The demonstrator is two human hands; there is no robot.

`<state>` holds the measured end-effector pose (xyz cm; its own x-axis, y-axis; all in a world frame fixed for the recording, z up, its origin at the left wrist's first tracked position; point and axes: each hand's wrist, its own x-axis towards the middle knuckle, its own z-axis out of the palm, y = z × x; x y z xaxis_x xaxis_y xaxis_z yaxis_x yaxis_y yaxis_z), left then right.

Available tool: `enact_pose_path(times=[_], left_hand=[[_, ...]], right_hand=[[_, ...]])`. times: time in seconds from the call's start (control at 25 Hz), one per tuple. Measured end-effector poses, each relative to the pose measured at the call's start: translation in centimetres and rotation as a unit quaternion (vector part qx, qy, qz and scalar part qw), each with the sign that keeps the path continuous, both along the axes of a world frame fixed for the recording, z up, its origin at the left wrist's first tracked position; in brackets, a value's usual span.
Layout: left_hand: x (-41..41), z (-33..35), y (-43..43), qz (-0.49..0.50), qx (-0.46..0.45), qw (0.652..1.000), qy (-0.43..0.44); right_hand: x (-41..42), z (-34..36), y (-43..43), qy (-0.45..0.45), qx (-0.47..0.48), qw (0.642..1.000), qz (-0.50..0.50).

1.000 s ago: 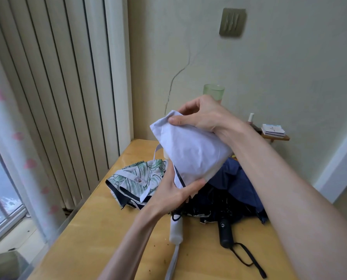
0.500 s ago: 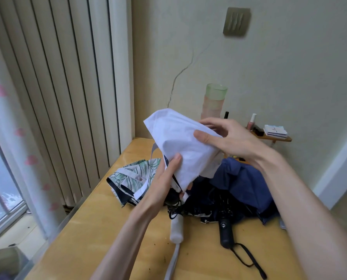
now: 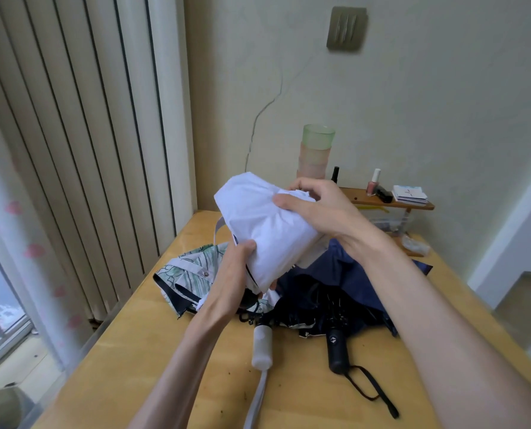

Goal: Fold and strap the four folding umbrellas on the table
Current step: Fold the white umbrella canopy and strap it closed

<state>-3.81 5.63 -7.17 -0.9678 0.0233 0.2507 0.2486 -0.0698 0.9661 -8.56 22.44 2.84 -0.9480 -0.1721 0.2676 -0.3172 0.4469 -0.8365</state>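
Our right hand [image 3: 316,209] now curls over the white umbrella [image 3: 267,233], left hand [image 3: 236,274] gripping its base; the bundle is tighter, so we judge strapping is next.

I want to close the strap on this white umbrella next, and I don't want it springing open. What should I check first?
1. Left hand grips the white umbrella at its lower end: ok.
2. Right hand holds the upper folds gathered: ok.
3. Canopy rolled tight: not ok, it looks puffy and creased.
4. Strap free to grab: ok, it hangs loose on the bundle's left side.
5. Strap's fastener facing outward: cannot tell.
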Motion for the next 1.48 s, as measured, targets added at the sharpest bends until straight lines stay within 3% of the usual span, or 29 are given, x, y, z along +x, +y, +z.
enact_pose_path(times=[0.16, 0.24, 0.32, 0.4, 0.52, 0.84, 0.96, 1.12, 1.32, 1.48], left_hand=[[-1.2, -0.5, 0.0, 0.043, 0.030, 0.998, -0.033], [-1.0, -0.4, 0.1, 0.160, -0.059, 0.985, 0.010], [-0.3, 0.0, 0.8, 0.264, -0.159, 0.936, 0.170], [0.0, -0.2, 2.2, 0.227, -0.270, 0.895, 0.272], [-0.4, -1.2, 3.5, 0.187, -0.347, 0.886, 0.245], [-0.5, -1.9, 3.5, 0.093, -0.104, 0.983, 0.123], [-0.3, -2.1, 3.7, 0.075, -0.024, 0.994, 0.074], [-1.0, -2.2, 2.5, 0.054, 0.154, 0.986, -0.017], [-1.6, -2.4, 0.8, 0.021, 0.146, 0.989, -0.001], [-2.1, -3.1, -0.3, 0.015, 0.101, 0.995, 0.001]], right_hand=[[0.1, 0.4, -0.3, 0.087, 0.030, 0.995, -0.028], [-0.2, 0.8, -0.1, 0.106, 0.056, 0.989, -0.084], [-0.7, 1.1, 0.0, 0.112, 0.094, 0.979, -0.142], [-1.1, 1.1, -0.3, 0.104, 0.130, 0.971, -0.172], [-1.0, 1.1, -1.1, 0.078, 0.148, 0.972, -0.166], [0.2, 1.1, -2.1, 0.025, 0.102, 0.984, -0.144], [0.8, 1.4, -2.1, 0.023, 0.097, 0.990, -0.097], [1.2, 0.8, -0.2, 0.076, -0.025, 0.997, 0.022], [1.1, -3.0, 3.4, 0.123, 0.066, 0.990, 0.025], [1.0, -4.3, 5.0, 0.151, -0.098, 0.984, 0.008]])
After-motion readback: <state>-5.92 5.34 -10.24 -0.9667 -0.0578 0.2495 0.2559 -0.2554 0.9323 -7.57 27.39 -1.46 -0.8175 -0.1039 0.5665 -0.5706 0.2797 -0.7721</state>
